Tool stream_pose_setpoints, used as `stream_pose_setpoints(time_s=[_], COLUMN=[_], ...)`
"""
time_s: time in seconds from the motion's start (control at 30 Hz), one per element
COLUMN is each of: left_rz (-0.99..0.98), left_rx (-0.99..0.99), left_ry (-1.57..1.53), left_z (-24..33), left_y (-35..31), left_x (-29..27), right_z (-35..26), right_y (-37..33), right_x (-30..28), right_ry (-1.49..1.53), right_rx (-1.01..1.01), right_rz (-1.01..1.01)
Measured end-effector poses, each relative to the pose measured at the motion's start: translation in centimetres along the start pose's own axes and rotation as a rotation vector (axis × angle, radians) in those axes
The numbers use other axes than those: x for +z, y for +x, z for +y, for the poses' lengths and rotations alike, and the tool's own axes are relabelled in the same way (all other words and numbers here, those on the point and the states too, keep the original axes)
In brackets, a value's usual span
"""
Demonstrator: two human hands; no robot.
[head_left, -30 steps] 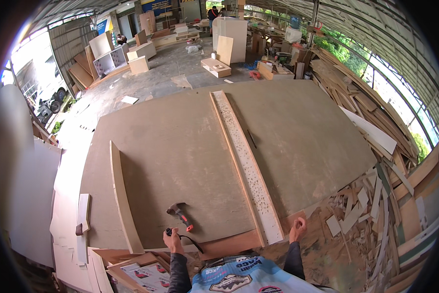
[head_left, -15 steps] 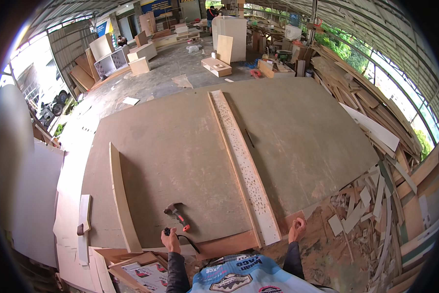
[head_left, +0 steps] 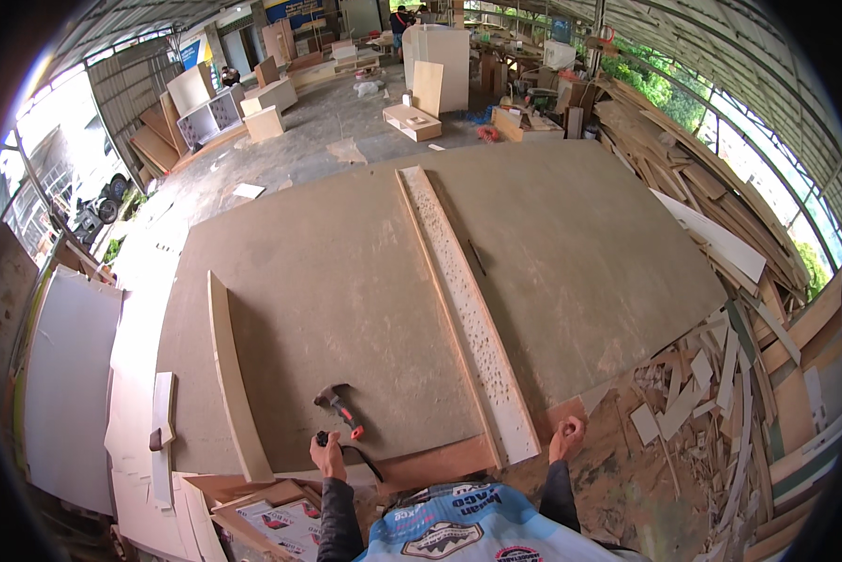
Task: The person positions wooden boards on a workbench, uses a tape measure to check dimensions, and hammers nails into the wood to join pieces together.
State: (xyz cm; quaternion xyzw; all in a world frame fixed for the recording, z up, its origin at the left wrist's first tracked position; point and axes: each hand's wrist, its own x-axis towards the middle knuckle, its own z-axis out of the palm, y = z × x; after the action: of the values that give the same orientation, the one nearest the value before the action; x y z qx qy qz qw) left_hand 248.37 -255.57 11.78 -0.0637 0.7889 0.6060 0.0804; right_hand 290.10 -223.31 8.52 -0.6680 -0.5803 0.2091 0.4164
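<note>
At the near edge of a large brown board (head_left: 346, 244), my left hand (head_left: 328, 457) is closed around a small black object (head_left: 323, 437). A black strap or cable (head_left: 364, 459) curves away beside that hand. Just beyond it lies a claw hammer (head_left: 342, 409) with a red and black handle. My right hand (head_left: 567, 440) is curled, its fingers together; whatever is in them, if anything, cannot be made out. It is right of the near end of a long wood-edged white strip (head_left: 482, 342), apart from it. The strip's surface carries many small dark specks.
A narrow pale wooden piece (head_left: 234, 393) stands on edge at left, beside a short white board (head_left: 162, 440). A thin dark stick (head_left: 477, 258) lies right of the strip. Wood offcuts (head_left: 674, 393) litter the right ground. Cabinet parts (head_left: 437, 70) and people (head_left: 400, 23) are farther back.
My right hand has shifted slightly left, its fingers more curled. The pale blur at the far left edge is gone. My left hand, the hammer and the strip stay about where they were.
</note>
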Motion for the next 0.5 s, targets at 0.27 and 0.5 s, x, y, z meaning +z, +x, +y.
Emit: stream_pose_setpoints(time_s=[0.27, 0.5], left_rz=[0.034, -0.050], left_rx=[0.112, 0.132], left_ry=[0.198, 0.327], left_z=[0.8, 1.2], left_y=[-0.2, 0.2], left_x=[-0.4, -0.8], right_z=[0.0, 3.1], right_y=[0.0, 3.8], right_x=[0.0, 1.4], right_ry=[-0.356, 0.560], right_rx=[0.024, 0.633], right_rz=[0.155, -0.039])
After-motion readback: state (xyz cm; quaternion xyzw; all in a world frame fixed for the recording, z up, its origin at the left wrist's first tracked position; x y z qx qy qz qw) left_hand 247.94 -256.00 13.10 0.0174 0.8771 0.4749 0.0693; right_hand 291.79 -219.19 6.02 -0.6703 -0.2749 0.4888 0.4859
